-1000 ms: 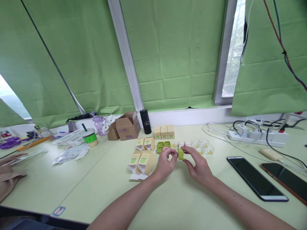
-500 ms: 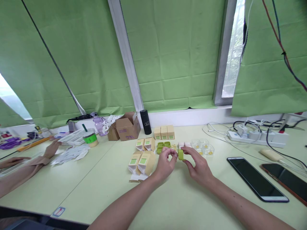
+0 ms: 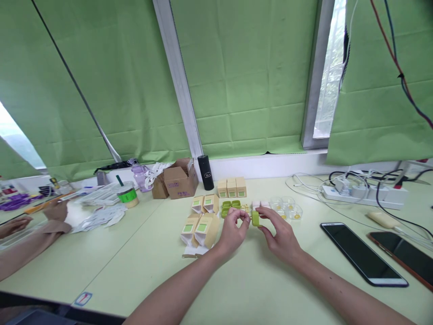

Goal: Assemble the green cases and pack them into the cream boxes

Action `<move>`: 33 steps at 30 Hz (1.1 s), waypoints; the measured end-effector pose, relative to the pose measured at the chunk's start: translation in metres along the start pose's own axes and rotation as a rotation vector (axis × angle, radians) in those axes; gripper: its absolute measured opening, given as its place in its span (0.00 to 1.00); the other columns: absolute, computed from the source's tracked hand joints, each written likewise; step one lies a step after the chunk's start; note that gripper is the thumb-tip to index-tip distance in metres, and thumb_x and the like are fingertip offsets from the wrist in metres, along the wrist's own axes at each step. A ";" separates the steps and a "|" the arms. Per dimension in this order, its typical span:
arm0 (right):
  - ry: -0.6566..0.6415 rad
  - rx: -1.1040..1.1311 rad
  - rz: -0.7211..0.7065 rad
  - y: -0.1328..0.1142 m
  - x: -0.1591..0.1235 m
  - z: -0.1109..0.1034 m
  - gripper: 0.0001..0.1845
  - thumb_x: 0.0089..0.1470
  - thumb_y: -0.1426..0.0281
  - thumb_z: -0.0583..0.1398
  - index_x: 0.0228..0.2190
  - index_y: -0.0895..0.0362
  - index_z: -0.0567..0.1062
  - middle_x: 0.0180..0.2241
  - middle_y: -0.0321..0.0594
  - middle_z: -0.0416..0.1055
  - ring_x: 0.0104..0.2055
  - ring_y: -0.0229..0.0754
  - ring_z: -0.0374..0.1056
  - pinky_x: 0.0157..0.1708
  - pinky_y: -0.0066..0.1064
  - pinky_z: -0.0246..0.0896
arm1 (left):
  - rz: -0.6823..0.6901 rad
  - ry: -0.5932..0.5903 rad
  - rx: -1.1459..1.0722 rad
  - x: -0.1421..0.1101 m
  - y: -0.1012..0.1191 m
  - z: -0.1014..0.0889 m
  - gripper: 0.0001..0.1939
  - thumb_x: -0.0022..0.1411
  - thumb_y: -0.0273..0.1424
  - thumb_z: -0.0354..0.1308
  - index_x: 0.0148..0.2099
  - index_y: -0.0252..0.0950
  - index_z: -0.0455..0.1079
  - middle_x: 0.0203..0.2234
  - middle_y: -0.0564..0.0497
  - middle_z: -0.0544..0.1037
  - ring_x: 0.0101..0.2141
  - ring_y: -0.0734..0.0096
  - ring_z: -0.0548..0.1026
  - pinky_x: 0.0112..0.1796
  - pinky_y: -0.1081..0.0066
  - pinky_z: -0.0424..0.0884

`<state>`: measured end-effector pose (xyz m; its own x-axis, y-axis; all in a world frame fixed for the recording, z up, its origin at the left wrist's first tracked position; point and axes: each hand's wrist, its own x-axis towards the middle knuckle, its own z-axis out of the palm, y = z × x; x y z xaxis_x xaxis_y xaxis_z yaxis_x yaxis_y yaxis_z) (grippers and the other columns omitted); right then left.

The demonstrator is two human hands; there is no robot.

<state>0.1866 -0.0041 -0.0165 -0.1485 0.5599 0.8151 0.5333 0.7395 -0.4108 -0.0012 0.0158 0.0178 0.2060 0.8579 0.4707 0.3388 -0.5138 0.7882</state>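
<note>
The small green case point(image 3: 255, 219) sits between both hands point(image 3: 234, 229) point(image 3: 280, 231).

cartons point(image 3: 206, 228) left of case point(image 3: 255, 218); phones point(image 3: 361, 253) right; power strip point(image 3: 367, 196) behind phones; bottle point(image 3: 205, 173) right of cardboard box point(image 3: 181, 183)

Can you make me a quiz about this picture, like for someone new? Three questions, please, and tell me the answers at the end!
1. True or false: the small green case lies on the table, away from both hands.

2. Which thing stands just to the right of the cardboard box?
A) purple bottle
B) black bottle
C) drink cup

3. How many phones lie on the right side of the table?

Key:
1. False. It is up at the fingers of the right hand, with the left hand close by.
2. B.
3. Two.
</note>
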 end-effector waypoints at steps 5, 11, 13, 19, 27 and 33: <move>0.002 -0.004 0.004 0.000 0.000 0.000 0.25 0.64 0.75 0.57 0.61 0.51 0.66 0.54 0.48 0.75 0.52 0.51 0.76 0.50 0.47 0.76 | -0.001 -0.001 -0.002 0.000 0.000 -0.001 0.09 0.66 0.33 0.57 0.32 0.37 0.71 0.31 0.49 0.73 0.38 0.64 0.70 0.39 0.66 0.64; 0.005 -0.002 0.013 0.000 0.000 0.000 0.25 0.64 0.75 0.57 0.61 0.50 0.66 0.54 0.47 0.75 0.51 0.50 0.76 0.50 0.46 0.76 | -0.001 0.004 0.002 0.000 -0.001 -0.001 0.09 0.65 0.33 0.56 0.32 0.36 0.70 0.31 0.49 0.73 0.38 0.64 0.70 0.39 0.66 0.63; 0.003 0.001 0.014 0.000 0.000 0.000 0.25 0.64 0.75 0.57 0.61 0.50 0.66 0.54 0.46 0.75 0.50 0.49 0.76 0.50 0.45 0.77 | -0.005 0.006 0.005 0.000 -0.001 -0.001 0.09 0.65 0.33 0.56 0.31 0.36 0.70 0.31 0.49 0.73 0.38 0.64 0.69 0.39 0.66 0.63; 0.009 0.005 0.013 0.000 0.000 0.000 0.24 0.64 0.74 0.57 0.60 0.50 0.67 0.54 0.47 0.75 0.49 0.50 0.76 0.49 0.46 0.77 | -0.011 0.005 0.000 0.001 -0.001 -0.002 0.10 0.65 0.33 0.56 0.31 0.37 0.70 0.32 0.49 0.73 0.38 0.64 0.70 0.39 0.66 0.63; 0.016 0.000 0.014 0.001 0.000 0.001 0.24 0.65 0.73 0.57 0.60 0.50 0.67 0.54 0.47 0.75 0.48 0.49 0.77 0.48 0.45 0.77 | -0.017 0.016 -0.007 0.001 -0.002 -0.002 0.10 0.65 0.34 0.56 0.31 0.37 0.70 0.31 0.49 0.72 0.38 0.64 0.69 0.39 0.67 0.62; 0.018 0.002 0.024 0.001 0.000 0.000 0.24 0.64 0.73 0.57 0.60 0.50 0.67 0.54 0.47 0.75 0.48 0.49 0.77 0.48 0.44 0.77 | -0.021 0.023 0.000 0.002 -0.005 -0.003 0.10 0.64 0.33 0.56 0.30 0.37 0.69 0.32 0.48 0.73 0.38 0.63 0.69 0.39 0.66 0.63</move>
<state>0.1874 -0.0030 -0.0166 -0.1210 0.5705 0.8123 0.5352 0.7267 -0.4307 -0.0049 0.0200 0.0162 0.1776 0.8683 0.4632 0.3432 -0.4958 0.7977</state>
